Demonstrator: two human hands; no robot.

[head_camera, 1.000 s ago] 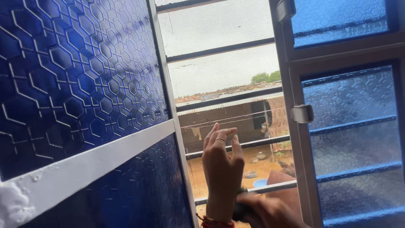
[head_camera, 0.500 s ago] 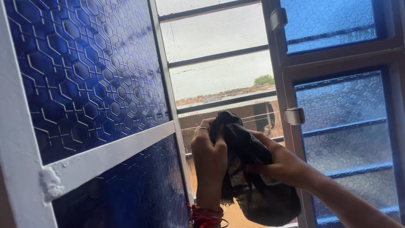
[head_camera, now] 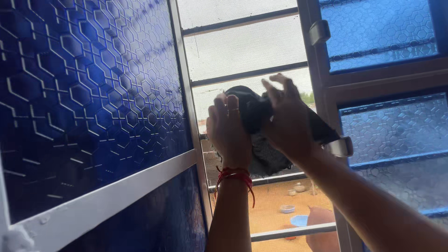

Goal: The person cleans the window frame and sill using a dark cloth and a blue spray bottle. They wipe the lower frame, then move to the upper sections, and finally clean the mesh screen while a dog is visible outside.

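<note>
A crumpled black cloth is raised in front of the window's mesh screen. My left hand, with a ring and a red thread bracelet at the wrist, grips the cloth's left side. My right hand presses on the cloth's right side with its fingers spread upward. Both hands hold the cloth at about the height of the screen's third horizontal bar. Part of the cloth hangs below and to the right, next to the metal latch.
An open window pane of blue hexagon-patterned glass with a white frame fills the left. A second blue glass pane and its grey frame with another latch stand on the right. Horizontal bars cross the screen; a sandy yard with bowls lies outside below.
Both hands have risen with the black cloth from low in the opening to mid-screen. A second ago my left hand was flat on the mesh and the cloth was barely in view.
</note>
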